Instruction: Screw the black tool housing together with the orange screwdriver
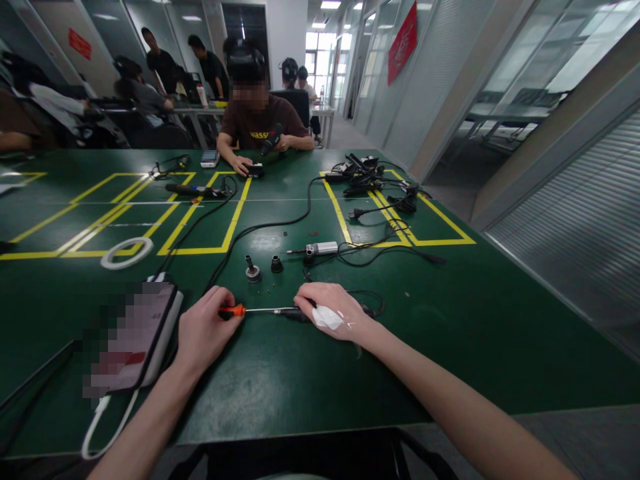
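Note:
My left hand [207, 330] is closed round the orange handle of a screwdriver [240, 311]. Its thin metal shaft points right and meets the metal end of a black rod-shaped tool [293, 313], just above the table. The fingers of my right hand [330, 310] are wrapped over that tool and hide much of it; a white patch is taped on the back of this hand. Beyond my hands stand a round metal part with a stem [253, 271] and a small black collar [277, 264]. A silver cylindrical part with wires [320, 249] lies behind my right hand, and tiny screws lie nearby.
A phone-like device with a white cable [143, 333] lies left on the green table [280, 400]. Farther off are a tape roll [127, 253], a corded black tool [195, 191] and a cable pile [363, 175]. Opposite, a person [265, 120] holds a power drill [271, 140].

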Tool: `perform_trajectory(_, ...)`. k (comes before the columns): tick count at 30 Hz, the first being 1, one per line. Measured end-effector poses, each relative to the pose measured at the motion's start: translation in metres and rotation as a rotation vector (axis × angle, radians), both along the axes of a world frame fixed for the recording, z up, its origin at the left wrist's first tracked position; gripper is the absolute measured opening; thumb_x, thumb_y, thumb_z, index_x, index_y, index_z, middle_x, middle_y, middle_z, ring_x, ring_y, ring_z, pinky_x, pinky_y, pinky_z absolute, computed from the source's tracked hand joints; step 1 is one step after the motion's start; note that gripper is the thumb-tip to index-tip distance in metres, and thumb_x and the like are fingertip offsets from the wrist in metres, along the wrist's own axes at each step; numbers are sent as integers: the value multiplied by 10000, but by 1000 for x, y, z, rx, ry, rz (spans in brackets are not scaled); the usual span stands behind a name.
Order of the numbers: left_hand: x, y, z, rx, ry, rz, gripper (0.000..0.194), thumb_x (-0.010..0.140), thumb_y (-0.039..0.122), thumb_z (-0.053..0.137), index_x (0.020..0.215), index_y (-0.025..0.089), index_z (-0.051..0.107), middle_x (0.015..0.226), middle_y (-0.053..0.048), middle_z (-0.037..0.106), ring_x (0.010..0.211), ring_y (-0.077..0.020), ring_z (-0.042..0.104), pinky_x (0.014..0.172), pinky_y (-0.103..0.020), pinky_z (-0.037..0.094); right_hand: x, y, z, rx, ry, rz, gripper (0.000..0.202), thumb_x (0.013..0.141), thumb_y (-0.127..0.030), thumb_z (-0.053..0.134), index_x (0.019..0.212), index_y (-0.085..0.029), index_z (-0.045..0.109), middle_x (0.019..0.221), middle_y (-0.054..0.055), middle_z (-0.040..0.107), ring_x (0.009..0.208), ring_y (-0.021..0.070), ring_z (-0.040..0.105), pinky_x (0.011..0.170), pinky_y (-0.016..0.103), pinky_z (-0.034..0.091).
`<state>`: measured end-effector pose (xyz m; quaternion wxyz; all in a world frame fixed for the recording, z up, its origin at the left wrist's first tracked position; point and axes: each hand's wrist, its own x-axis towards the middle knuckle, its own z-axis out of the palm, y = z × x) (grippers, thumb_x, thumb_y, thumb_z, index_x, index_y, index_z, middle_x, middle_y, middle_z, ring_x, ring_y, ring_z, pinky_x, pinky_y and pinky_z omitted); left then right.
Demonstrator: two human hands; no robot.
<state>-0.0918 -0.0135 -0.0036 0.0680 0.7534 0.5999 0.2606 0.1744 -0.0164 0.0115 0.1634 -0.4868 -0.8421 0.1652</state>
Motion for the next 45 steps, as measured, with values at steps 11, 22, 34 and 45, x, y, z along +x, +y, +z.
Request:
perform_trajectory(11, 2, 0, 0, 10, 114, 39, 250, 916, 379, 555, 731, 237, 464, 760, 10, 574, 599, -162, 526, 546, -266, 312, 0, 1, -1, 4, 39, -11, 244, 1046, -234, 563, 833, -190, 673, 827, 29, 694, 759, 165, 626, 716, 277, 382)
perform_trajectory(22, -2, 3, -4, 80, -1, 11, 136, 824, 216, 587, 723, 232, 497, 844, -4, 547, 687, -172, 566, 594, -271, 396, -1, 0, 0, 1, 21, -16, 239, 1048, -236, 558, 847, -188, 680, 835, 29, 699, 774, 166, 631, 715, 275, 374)
perform_trajectory(34, 0, 3, 3, 67, -117, -28, 304, 836, 306, 610, 659, 249, 370, 701, 30, 462, 594, -158, 433, 554, -280, 335, 0, 0, -1, 13, 14, -7, 249, 1051, -238, 548, 843, -186, 675, 848, 36, 710, 778, 166, 636, 726, 271, 385)
perform_trajectory(45, -3, 3, -3, 53, -166, -61, 142, 789, 228, 618, 709, 232, 500, 791, 9, 562, 672, -158, 556, 607, -270, 416, 2, -1, -1, 0, 19, 10, 234, 1043, -211, 539, 847, -184, 663, 848, 39, 703, 774, 168, 633, 729, 271, 399)
